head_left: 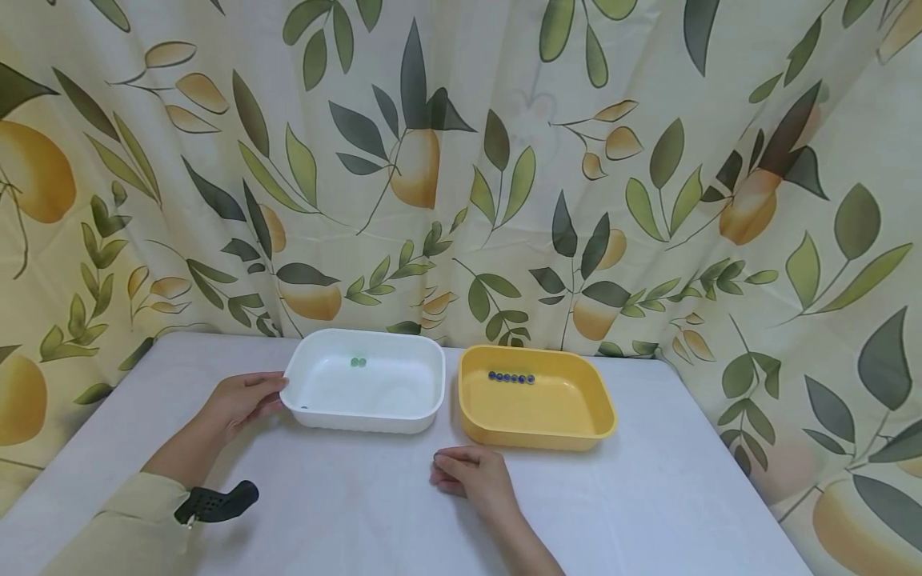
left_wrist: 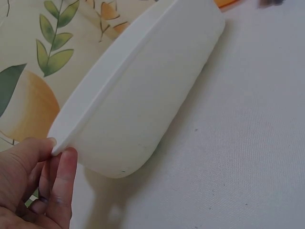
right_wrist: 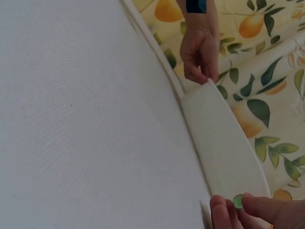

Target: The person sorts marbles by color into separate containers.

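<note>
My left hand (head_left: 245, 402) pinches the rim at the left end of a white plastic tub (head_left: 367, 422), thumb on top and fingers beneath, as the left wrist view shows (left_wrist: 45, 181). Two pale green marbles (head_left: 358, 362) sit side by side inside the tub. My right hand (head_left: 475, 474) is over the table in front of the gap between the tubs. Between its thumb and fingers it pinches a green marble (right_wrist: 238, 201), clear in the right wrist view. A yellow tub (head_left: 540, 438) stands to the right, holding a row of several dark blue marbles (head_left: 511, 378).
Both tubs stand near the back of a table under a white cloth (head_left: 346, 504). Behind them hangs a curtain (head_left: 504, 240) printed with fruit and leaves. A black wrist strap (head_left: 216, 502) sits over my left sleeve. A small dark mark (head_left: 304, 408) shows inside the white tub's front left corner.
</note>
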A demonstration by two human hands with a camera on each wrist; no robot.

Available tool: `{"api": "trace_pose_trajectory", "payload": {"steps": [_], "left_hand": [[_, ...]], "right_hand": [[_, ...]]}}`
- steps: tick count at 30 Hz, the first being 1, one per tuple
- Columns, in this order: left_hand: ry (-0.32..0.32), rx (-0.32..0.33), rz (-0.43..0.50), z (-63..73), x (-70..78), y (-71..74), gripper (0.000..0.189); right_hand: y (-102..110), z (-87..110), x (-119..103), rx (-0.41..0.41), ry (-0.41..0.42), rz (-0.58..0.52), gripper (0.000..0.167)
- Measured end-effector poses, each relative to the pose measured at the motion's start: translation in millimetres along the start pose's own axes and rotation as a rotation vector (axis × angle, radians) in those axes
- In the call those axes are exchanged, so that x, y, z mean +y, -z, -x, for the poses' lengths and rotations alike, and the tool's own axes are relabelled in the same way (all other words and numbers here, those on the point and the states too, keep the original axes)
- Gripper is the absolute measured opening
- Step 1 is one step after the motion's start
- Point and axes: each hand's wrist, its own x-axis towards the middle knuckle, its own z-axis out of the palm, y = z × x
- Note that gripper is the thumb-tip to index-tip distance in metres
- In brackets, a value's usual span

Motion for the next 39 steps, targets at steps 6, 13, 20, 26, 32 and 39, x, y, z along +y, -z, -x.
{"api": "trace_pose_trajectory", "payload": {"steps": [6,13,20,26,32,39], "left_hand": [[0.003,0.004,0.005,0.4,1.0,-0.2,0.058],[-0.001,-0.003,0.02,-0.6,1.3,0.6,0.059],[-0.009,-0.018,0.034,-1.7,0.9,1.3,0.059],[0.005,-0.015,0.025,-2.1,-0.5,1.5,0.06],[0.008,-0.007,0.013,-1.7,-0.1,1.3,0.06],[0.003,-0.009,0.019,-2.1,-0.6,0.9,0.059]], "right_hand": [[-3,0.9,-6,0.002,-0.021,-0.021,0.028],[-7,-1.1,-13,0.0,-0.039,-0.062,0.029],[-11,-3.9,-23,-0.014,-0.052,-0.062,0.03],[-16,-8.8,-35,-0.047,-0.05,-0.068,0.031],[-20,-15.0,-48,-0.086,-0.027,-0.067,0.029],[-22,-27.1,-57,-0.102,-0.036,-0.104,0.032]]}}
